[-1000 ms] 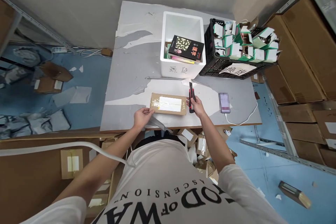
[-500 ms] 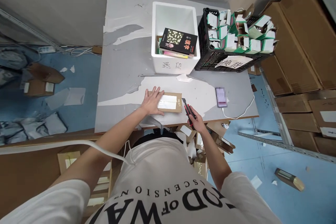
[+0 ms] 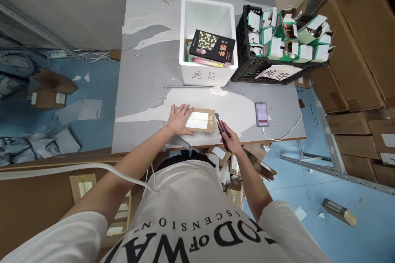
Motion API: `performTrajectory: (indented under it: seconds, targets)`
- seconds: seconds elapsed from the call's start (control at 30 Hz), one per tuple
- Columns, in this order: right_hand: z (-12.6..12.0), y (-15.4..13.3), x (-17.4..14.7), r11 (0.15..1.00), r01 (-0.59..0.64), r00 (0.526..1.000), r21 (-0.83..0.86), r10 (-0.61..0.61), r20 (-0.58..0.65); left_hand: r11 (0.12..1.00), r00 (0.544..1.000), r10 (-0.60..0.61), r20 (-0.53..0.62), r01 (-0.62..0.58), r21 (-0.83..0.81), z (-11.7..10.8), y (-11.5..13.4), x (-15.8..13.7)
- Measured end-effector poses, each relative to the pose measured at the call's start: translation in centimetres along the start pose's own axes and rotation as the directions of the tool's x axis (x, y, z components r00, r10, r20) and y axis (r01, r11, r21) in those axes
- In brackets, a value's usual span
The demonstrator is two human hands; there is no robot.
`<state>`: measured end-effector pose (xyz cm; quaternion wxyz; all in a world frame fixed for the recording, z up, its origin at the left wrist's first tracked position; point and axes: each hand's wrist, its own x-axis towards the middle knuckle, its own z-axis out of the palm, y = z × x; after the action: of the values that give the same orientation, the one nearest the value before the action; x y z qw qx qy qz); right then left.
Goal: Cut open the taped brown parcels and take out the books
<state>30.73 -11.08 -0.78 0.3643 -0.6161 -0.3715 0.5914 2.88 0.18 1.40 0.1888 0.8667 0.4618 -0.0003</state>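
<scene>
A small cardboard box [image 3: 211, 121] with a white label and clear tape lies flat near the front edge of the table. Across its left end rests my left hand [image 3: 179, 120], fingers spread and palm down on the cardboard. My right hand [image 3: 232, 141] is closed around a black and red utility knife [image 3: 222, 130]. The knife's tip points away from me and stands just beside the box's right end; whether it touches the box I cannot tell. Part of the box's left side is hidden under my left hand.
Behind the box stand a white foam bin [image 3: 208, 74] with books and a black crate [image 3: 247, 76] packed with opened small boxes. A phone [image 3: 262, 115] on a charging cable lies at the right. Cartons [image 3: 348, 57] fill the right side, and more boxes [image 3: 236, 193] lie below the table.
The view has shifted slightly, so the bin and crate appear a little larger and higher. Both hands, the box and the knife keep nearly the same places.
</scene>
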Motion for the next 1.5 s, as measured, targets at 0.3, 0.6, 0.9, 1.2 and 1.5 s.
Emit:
performTrajectory:
  seconds: [0.3, 0.6, 0.9, 1.2, 1.5]
  targets:
    - [-2.1, -1.2, -1.5, 0.994, -0.053, 0.980, -0.098, 0.070, 0.185, 1.000, 0.998, 0.001, -0.061, -0.003, -0.022, 0.6, 0.0, -0.1]
    - [-2.8, -0.8, -4.3, 0.988, -0.087, 0.972, -0.125, 0.112, 0.206, 1.000, 0.999, -0.005, -0.045, 0.004, -0.008, 0.4, -0.1, -0.3]
    - [-5.4, 2.2, -0.9, 0.913, -0.061, 0.942, -0.403, -0.080, -0.325, 0.998, 0.997, 0.061, -0.047, -0.060, 0.020, 0.3, 0.0, -0.8]
    - [-1.5, 7.1, 4.0, 0.822, -0.106, 0.867, -0.559, -0.200, -0.457, 0.994, 0.978, 0.113, -0.175, -0.113, 0.013, 3.1, 0.6, -4.9]
    - [0.8, 1.2, 5.0, 0.603, 0.105, 0.820, -0.791, -0.502, -0.274, 0.982, 0.927, 0.187, -0.325, -0.189, 0.026, 6.1, -0.7, -5.2]
